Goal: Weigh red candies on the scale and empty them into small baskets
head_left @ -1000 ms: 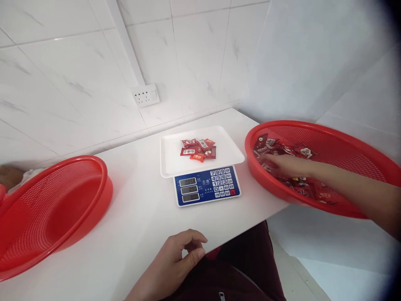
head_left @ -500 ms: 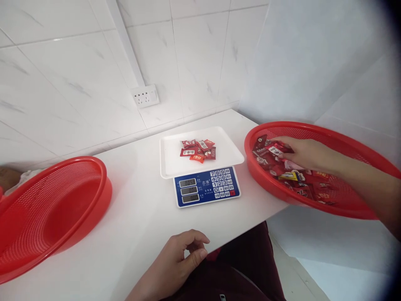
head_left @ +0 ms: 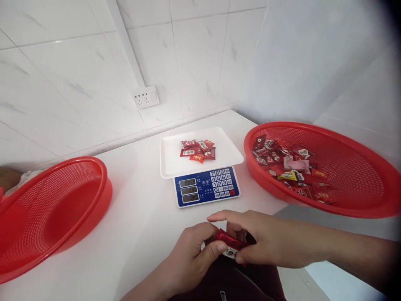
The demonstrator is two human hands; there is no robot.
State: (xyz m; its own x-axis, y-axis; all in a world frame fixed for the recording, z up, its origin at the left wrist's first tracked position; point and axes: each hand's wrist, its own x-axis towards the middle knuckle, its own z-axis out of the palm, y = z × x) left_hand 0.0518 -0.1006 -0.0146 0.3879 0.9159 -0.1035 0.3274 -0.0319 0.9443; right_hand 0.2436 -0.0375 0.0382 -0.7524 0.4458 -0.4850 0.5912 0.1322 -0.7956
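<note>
Between my two hands, close to the table's front edge, is a small red candy packet [head_left: 230, 244] with a white label. My left hand [head_left: 196, 253] pinches its left end between thumb and fingers. The thumb and fingers of my right hand [head_left: 255, 238] grip the other end, with the index finger stretched out above. Beyond them stands a blue and white digital scale [head_left: 206, 188]. On its white tray [head_left: 172, 163] lies a small pile of red candy packets [head_left: 199, 150].
To the right, a red plastic basket [head_left: 360, 171] holds many wrapped candies [head_left: 291, 163], among them a yellow and a pink one. Another red basket [head_left: 94, 209] stands at the left. A wall socket [head_left: 145, 97] is behind the white table [head_left: 134, 200].
My right hand has left the right basket with a red candy packet and come down to my left hand. My left hand has closed on the packet. The pile on the tray looks unchanged.
</note>
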